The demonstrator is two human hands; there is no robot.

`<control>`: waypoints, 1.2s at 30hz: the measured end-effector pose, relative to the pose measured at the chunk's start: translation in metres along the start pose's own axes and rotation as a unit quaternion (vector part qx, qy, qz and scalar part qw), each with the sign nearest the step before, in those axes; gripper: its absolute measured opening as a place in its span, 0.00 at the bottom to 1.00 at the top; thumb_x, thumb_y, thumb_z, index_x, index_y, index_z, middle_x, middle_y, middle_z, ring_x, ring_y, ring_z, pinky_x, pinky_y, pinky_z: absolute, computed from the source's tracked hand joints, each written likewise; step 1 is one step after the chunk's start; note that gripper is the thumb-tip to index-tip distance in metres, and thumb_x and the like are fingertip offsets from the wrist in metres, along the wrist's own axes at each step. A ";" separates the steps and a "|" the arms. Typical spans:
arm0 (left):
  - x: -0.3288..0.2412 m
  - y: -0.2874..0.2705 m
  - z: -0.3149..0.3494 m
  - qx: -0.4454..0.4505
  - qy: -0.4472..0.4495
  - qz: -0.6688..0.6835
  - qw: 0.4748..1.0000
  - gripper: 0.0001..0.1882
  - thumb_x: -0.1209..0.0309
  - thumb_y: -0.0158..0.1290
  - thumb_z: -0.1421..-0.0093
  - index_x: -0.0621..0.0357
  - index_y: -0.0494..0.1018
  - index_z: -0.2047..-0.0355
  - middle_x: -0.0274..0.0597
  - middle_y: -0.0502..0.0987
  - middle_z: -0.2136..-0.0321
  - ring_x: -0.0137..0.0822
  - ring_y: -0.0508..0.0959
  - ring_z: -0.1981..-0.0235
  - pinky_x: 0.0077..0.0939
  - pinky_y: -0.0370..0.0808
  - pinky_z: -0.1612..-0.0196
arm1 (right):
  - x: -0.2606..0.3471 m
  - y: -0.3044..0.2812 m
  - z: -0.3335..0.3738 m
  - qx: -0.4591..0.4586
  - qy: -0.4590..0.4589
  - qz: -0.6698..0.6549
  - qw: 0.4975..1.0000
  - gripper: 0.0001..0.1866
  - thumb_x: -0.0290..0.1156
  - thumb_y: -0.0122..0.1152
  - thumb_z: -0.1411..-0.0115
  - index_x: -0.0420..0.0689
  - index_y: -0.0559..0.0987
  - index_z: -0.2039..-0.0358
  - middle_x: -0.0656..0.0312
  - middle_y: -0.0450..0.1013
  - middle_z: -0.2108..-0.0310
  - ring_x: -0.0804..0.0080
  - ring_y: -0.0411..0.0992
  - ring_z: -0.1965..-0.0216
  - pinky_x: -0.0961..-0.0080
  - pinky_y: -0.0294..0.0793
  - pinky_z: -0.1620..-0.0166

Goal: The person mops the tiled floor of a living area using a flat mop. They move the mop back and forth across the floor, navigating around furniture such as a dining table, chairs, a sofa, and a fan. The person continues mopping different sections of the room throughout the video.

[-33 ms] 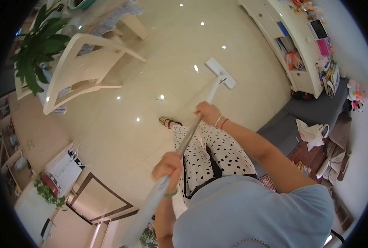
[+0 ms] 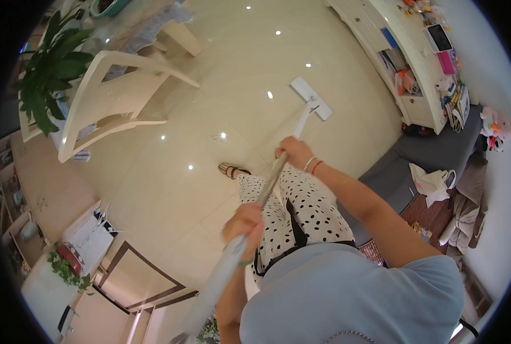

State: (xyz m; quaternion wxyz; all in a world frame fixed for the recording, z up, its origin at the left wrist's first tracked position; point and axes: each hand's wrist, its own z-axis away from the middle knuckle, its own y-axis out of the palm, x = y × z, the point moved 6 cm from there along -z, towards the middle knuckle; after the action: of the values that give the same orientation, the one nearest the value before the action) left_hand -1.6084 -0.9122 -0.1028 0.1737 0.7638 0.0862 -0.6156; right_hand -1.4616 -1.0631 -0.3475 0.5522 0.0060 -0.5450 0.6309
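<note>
A flat mop with a long pale handle slants across the view from lower left toward the upper middle. Its white rectangular head lies on the glossy tiled floor. My left hand is wrapped round the handle close to my body and looks a little blurred. Farther along, my right hand grips the same handle, with bracelets on the wrist. The near end of the handle runs past my left forearm at the lower left. One sandalled foot stands left of the handle.
Right of the mop head stands a white cabinet with shelves and small items on top. A grey sofa with a cloth bag runs along the right. At left are a cream chair, a leafy plant and a framed panel.
Both hands and the handle have shifted slightly to the right and forward. The mop head has moved slightly right on the floor. Both hands keep their hold.
</note>
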 end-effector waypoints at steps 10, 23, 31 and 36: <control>0.052 0.126 -0.005 0.145 -0.018 0.011 0.989 0.13 0.88 0.56 0.49 0.59 0.65 0.79 0.41 0.73 0.77 0.39 0.74 0.74 0.41 0.74 0.49 | -0.147 -0.037 0.064 -0.202 0.047 -0.006 0.978 0.09 0.36 0.62 0.42 0.48 0.74 0.74 0.58 0.71 0.65 0.57 0.71 0.57 0.57 0.74 0.62; -0.099 -0.095 0.021 0.085 -0.108 -0.123 0.983 0.10 0.82 0.55 0.46 0.58 0.66 0.78 0.46 0.76 0.78 0.41 0.77 0.70 0.50 0.73 0.50 | 0.131 0.091 0.010 -0.052 0.033 -0.082 0.995 0.02 0.33 0.61 0.45 0.51 0.78 0.73 0.64 0.74 0.69 0.60 0.69 0.56 0.59 0.72 0.59; -0.174 -0.119 0.002 0.082 -0.070 -0.204 0.973 0.13 0.76 0.56 0.43 0.57 0.64 0.81 0.41 0.71 0.82 0.38 0.73 0.76 0.47 0.74 0.60 | 0.253 0.115 -0.019 0.030 -0.074 -0.196 0.977 0.14 0.45 0.57 0.38 0.48 0.78 0.73 0.63 0.73 0.68 0.63 0.69 0.56 0.60 0.73 0.59; -0.159 -0.123 0.007 0.092 -0.053 -0.183 0.977 0.14 0.68 0.57 0.41 0.53 0.67 0.81 0.34 0.70 0.86 0.31 0.72 0.80 0.39 0.73 0.57 | 0.247 0.091 -0.016 0.105 -0.130 -0.109 0.980 0.17 0.47 0.55 0.37 0.48 0.77 0.74 0.65 0.73 0.69 0.67 0.70 0.57 0.66 0.74 0.61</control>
State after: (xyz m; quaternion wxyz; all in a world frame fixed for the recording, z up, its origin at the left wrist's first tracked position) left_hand -1.6937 -0.7879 0.0308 -0.0088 0.7145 0.1578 -0.6816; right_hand -1.6121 -0.8630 -0.2657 0.5380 0.2054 -0.5390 0.6147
